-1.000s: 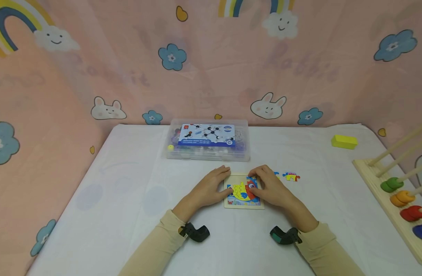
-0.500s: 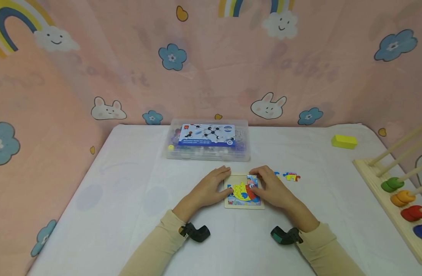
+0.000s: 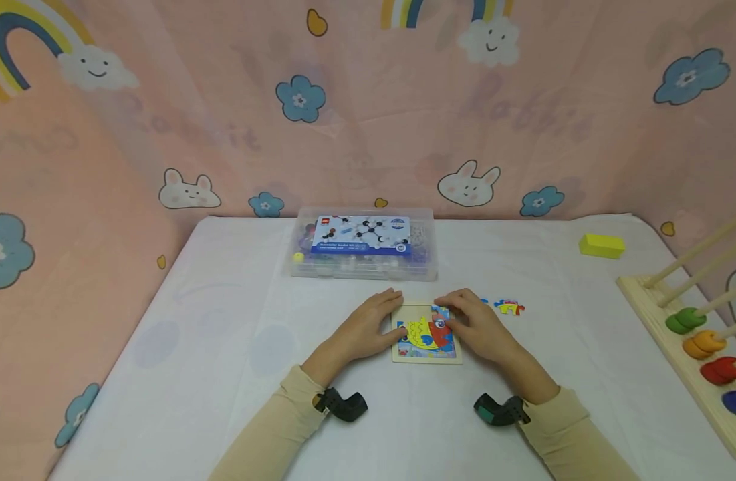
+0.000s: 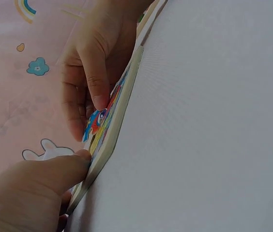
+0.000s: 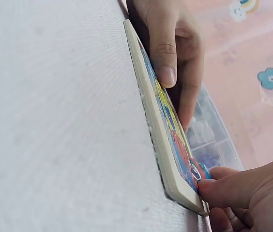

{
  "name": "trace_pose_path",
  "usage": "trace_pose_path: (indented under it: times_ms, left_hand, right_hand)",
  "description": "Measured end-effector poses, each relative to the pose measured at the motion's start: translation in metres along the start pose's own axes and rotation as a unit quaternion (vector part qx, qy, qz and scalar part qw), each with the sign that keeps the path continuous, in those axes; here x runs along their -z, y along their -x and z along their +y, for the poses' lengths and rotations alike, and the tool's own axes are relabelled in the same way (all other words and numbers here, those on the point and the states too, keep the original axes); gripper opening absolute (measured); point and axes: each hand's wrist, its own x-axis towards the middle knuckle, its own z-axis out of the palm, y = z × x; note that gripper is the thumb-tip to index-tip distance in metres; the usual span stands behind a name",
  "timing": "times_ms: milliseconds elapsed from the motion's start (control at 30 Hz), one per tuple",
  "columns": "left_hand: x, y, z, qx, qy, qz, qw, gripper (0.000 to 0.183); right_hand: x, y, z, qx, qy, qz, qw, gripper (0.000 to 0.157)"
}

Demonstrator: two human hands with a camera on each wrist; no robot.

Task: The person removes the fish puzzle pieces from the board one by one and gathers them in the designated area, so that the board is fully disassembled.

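A small wooden jigsaw puzzle board (image 3: 412,312) lies on the white table, partly filled with a yellow and red fish picture; bare wood shows at its upper left. My left hand (image 3: 368,326) grips the board's left side, thumb on the picture and fingers along the far edge. At the upper right corner my right hand (image 3: 478,329) pinches a colourful puzzle piece (image 3: 440,312) between thumb and fingers. In the left wrist view this puzzle piece (image 4: 93,124) stands tilted up from the picture. Fingers partly cover it in the head view.
Loose puzzle pieces (image 3: 510,307) lie right of the board, one mostly hidden behind my right hand. A clear molecular model kit box (image 3: 361,267) stands behind. At right are a yellow block (image 3: 602,246) and a wooden peg rack (image 3: 656,317) with coloured discs.
My right thumb has slid up and right, uncovering the fish's eye. The pinched piece at the upper right corner has shifted slightly. My left hand stays in place on the board.
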Motion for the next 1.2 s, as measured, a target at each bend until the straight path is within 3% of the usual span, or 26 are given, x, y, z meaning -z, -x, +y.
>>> trace_pose_path:
  times_ms: [500, 767, 1200]
  left_hand:
    - [-0.002, -0.002, -0.002, -0.007, 0.004, 0.001, 1.0, 0.065]
    - [-0.001, 0.001, 0.0, -0.012, 0.006, 0.011, 0.9998, 0.064]
    - [-0.001, 0.001, -0.001, -0.013, 0.005, 0.011, 0.9998, 0.064]
  right_hand:
    - [0.012, 0.0, 0.003, -0.022, -0.002, 0.01, 1.0, 0.03]
    - [0.033, 0.005, 0.01, -0.065, 0.006, 0.006, 0.998, 0.031]
    - [0.076, 0.035, 0.046, -0.062, 0.037, 0.031, 0.997, 0.032]
